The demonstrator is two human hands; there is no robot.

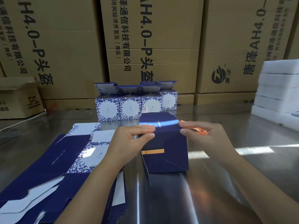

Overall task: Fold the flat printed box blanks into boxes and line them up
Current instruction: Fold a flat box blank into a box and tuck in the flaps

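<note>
Here, left grip (pixel 129 138), right grip (pixel 205 133), pinching box (pixel 168 159)

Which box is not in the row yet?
The dark blue box, pinched at its top edge by the left hand and right hand. It sits nearer than the row, whose four boxes stand untouched with floral fronts showing.
</note>
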